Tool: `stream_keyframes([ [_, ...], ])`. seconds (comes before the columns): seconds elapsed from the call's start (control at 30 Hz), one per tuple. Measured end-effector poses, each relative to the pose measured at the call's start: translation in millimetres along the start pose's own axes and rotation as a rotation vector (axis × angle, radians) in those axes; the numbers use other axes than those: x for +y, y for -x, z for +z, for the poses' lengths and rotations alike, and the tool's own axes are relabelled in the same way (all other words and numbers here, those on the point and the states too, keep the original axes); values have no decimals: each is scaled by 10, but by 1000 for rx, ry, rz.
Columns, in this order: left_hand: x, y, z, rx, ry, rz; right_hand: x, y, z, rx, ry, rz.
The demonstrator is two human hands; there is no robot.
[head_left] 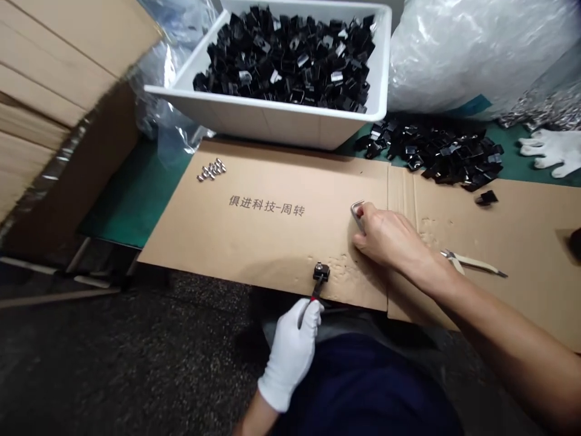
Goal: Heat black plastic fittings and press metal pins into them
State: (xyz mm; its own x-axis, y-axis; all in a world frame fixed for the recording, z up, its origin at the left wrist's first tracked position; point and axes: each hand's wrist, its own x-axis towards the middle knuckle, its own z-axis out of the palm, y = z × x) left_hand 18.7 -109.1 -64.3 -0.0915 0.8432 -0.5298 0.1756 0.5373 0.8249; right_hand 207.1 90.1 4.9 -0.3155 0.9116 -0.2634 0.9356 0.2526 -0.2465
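My left hand (294,348), in a white glove, is closed around a slim black tool with a red mark (316,292). At the tool's far end a small black bracket (321,272) rests on the cardboard near its front edge, with a silver screw (319,266) standing in its top. The tool's kind does not show clearly. Bare, my right hand (380,233) pinches a bent silver hex key (356,212) just above the cardboard, right of the printed characters. Several silver screws (212,170) lie in a small group at the sheet's far left.
Under the work lies a cardboard sheet (218,236) on a green table (136,188). A white bin (267,118) full of black brackets stands behind. More brackets (449,151) are heaped right of it. Pliers (474,262), a white glove (554,151) and a cardboard box (59,91) lie around.
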Motion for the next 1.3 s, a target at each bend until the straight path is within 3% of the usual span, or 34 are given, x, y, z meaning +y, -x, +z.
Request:
stream_keyframes([
  [0.3, 172, -1, -29, -19, -190, 67, 299, 375, 39, 136, -101, -28],
  [0.4, 164, -21, -29, 12, -267, 106, 220, 585, 30, 74, -306, -18],
  [0.53, 82, -66, -38, 47, -350, 194, 97, 783, 32, -65, -520, -120],
  [0.87, 113, -101, -107, 17, -397, 220, 21, 742, 71, -97, -568, -184],
  [1.3, 161, -111, -120, 2, -447, 168, 82, 749, 121, -174, -582, -164],
])
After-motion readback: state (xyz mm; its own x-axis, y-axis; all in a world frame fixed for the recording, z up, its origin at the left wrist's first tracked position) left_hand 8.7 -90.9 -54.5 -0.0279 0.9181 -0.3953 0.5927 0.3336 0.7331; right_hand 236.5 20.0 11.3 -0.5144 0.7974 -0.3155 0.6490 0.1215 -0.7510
